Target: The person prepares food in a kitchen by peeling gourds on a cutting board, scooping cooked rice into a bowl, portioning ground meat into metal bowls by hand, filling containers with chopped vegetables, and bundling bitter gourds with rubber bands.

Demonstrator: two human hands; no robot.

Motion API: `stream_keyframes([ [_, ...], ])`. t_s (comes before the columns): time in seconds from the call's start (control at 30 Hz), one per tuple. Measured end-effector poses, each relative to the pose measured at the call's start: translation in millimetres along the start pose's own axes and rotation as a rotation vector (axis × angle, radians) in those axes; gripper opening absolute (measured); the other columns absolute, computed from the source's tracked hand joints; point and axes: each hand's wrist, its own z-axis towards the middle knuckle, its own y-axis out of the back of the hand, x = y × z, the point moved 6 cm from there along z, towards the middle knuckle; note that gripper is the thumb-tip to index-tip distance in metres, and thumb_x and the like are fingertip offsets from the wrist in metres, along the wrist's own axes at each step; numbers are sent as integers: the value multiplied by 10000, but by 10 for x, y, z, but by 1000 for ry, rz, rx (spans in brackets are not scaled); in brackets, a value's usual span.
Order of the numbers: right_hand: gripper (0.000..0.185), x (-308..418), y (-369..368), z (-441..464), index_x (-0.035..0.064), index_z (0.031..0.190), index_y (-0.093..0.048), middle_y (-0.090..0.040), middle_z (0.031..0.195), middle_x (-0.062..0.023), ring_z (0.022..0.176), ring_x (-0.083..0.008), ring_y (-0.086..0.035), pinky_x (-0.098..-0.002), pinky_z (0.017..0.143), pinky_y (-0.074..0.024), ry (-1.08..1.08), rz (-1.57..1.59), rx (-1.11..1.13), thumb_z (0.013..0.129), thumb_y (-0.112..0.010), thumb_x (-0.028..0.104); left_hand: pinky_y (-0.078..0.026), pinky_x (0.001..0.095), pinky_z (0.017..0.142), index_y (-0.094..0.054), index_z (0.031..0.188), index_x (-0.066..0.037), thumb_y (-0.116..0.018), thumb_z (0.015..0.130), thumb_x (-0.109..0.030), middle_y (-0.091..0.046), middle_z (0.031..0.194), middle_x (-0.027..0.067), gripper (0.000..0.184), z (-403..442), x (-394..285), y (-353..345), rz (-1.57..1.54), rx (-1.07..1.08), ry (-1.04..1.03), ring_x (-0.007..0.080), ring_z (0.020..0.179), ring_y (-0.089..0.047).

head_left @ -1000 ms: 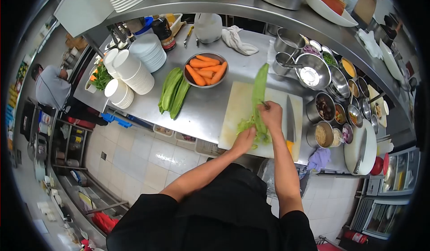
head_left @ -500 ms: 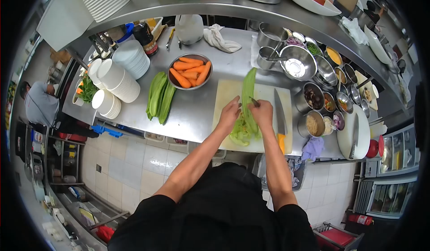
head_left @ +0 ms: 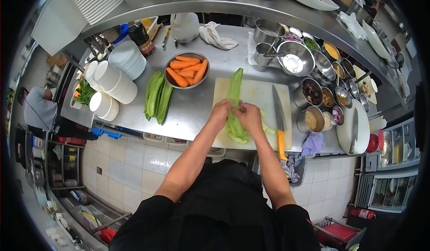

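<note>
A long pale-green ridged gourd (head_left: 234, 87) with a peeled look stands out above the cutting board (head_left: 264, 99), its far end pointing away from me. My left hand (head_left: 220, 113) is closed around its middle. My right hand (head_left: 249, 116) is closed beside it, on a small dark tool that looks like a peeler, mostly hidden by the fingers. Light green peelings (head_left: 237, 136) lie on the board beneath both hands. Right of them a chef's knife (head_left: 279, 116) with an orange handle rests on the board, its handle reaching past the near edge.
Unpeeled green gourds (head_left: 157, 99) and a metal bowl (head_left: 184, 86) of carrots (head_left: 190, 67) are on the left. Metal pots and ingredient bowls (head_left: 309, 94) crowd the right side. A purple cloth (head_left: 312, 144) lies by the front edge. A steel shelf (head_left: 188, 4) spans overhead.
My left hand has closed on the gourd, where its fingers were spread before. The gourd and my right hand have shifted left, and the right hand is lower.
</note>
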Motion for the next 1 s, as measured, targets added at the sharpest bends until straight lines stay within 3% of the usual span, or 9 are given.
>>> stream_keyframes([
  [0.2,325,-8,-105,-47,-23,915,-672,-635,738,-26,675,-85,-531,-273,619,-447,-65,206,174,817,-702,286,-448,436,935,-455,1208,-13,-406,976,-190,-520,1263,222,296,26,-31,112,-236,-261,-113,305,1161,-494],
  [0.3,302,-101,-50,-143,-18,944,-668,-643,772,-37,703,-94,-560,-258,666,-469,15,407,41,812,-705,251,-402,469,979,-529,1068,-60,-412,959,-196,-500,1284,254,210,75,-35,150,-581,-144,6,354,1194,-463],
  [0.43,245,-252,106,-146,3,941,-676,-659,803,-93,731,-147,-622,-278,674,-495,41,274,-147,768,-737,166,-360,479,1015,-590,823,-89,-428,920,-169,-472,1308,282,205,31,-131,130,-620,45,45,396,1213,-444],
  [0.5,214,-150,-12,-122,25,948,-682,-665,853,-104,756,-176,-637,-277,675,-496,254,210,-157,758,-725,114,-353,486,1021,-588,823,-86,-424,923,-166,-465,1314,287,208,-13,-140,25,-649,74,46,400,1214,-443],
  [0.63,200,-154,-26,-104,29,948,-684,-657,850,-103,741,-213,-629,-297,684,-495,264,152,-135,764,-628,-26,-348,489,1028,-591,839,-79,-423,922,-151,-450,1325,295,201,-113,-184,-5,-684,113,61,405,1223,-436],
  [0.7,258,-242,45,-74,36,949,-688,-657,868,-124,746,-242,-636,-306,685,-496,361,115,-135,745,-582,-82,-338,488,1039,-583,884,-76,-414,936,-172,-450,1328,290,201,-152,-181,108,-635,123,83,408,1229,-434],
  [0.83,247,-511,255,-12,79,962,-692,-655,910,-157,829,-339,-634,-426,713,-511,238,-332,-129,726,-622,64,-414,482,972,-549,971,-64,-407,968,-193,-509,1262,235,191,-293,-270,336,-553,-101,65,368,1160,-491],
  [0.93,315,-602,360,-52,81,1020,-667,-666,900,-181,839,-361,-644,-456,717,-515,-76,-670,-32,721,-670,177,-493,477,856,-529,1007,-58,-443,974,-202,-569,1120,167,171,-442,-405,723,-110,-364,-46,306,987,-571],
  [1.0,346,-526,470,-103,69,1053,-643,-671,875,-190,825,-374,-647,-460,713,-515,-154,-770,-20,730,-671,190,-507,374,716,-550,1076,-17,-508,952,-210,-597,885,107,234,-521,-572,1181,291,-534,-164,220,782,-591],
])
